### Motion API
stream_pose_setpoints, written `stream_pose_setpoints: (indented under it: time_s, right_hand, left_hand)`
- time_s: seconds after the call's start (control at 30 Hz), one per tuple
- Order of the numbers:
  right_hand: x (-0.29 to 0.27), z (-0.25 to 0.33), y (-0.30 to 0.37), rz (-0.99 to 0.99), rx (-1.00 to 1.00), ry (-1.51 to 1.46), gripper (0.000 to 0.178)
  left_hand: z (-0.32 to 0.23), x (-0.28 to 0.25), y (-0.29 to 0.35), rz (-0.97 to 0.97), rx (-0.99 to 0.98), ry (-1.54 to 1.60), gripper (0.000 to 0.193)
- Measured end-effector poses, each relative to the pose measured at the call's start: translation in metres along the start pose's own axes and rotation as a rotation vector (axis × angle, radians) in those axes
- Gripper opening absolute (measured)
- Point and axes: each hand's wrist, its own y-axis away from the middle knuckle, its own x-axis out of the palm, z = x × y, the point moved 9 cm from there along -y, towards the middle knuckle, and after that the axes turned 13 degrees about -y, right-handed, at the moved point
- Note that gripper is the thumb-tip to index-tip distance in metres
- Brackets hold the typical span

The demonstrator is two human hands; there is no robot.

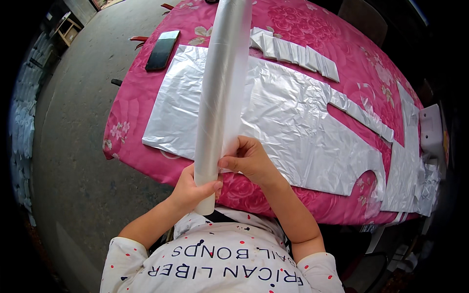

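Note:
A long roll of clear plastic film (pixel 215 97) stands tilted up in front of me, its lower end near my shirt. My left hand (pixel 188 189) is wrapped round the roll close to its lower end. At the roll's right side, my right hand (pixel 250 158) pinches the loose edge of the film between thumb and fingers. Behind the roll, a flat silvery plastic bag (pixel 293 117) with cut-out handles lies on the table, its handles toward the right. The roll hides part of this bag.
A pink flowered tablecloth (pixel 126 105) covers the table. A dark phone (pixel 162 50) lies at the far left. Folded plastic pieces (pixel 295 53) lie in a row beyond the bag. More plastic bags (pixel 403 178) and a white container (pixel 432 129) are at the right edge.

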Motion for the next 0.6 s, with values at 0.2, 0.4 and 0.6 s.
stream_pose_setpoints:
  time_s: [0.2,0.4,0.6]
  right_hand:
    - [-0.008,-0.001,0.004,-0.001,0.008,0.02,0.019]
    - [0.025,0.01,0.008,0.058,0.006,-0.025,0.026]
    - [0.038,0.013,0.021,0.07,0.044,0.448,0.038]
  left_hand:
    - [0.002,0.005,-0.004,0.018,-0.021,0.03,0.03]
    - [0.003,0.024,-0.003,0.395,-0.055,0.219,0.049]
    - [0.013,0.038,0.004,0.724,-0.155,0.278,0.069]
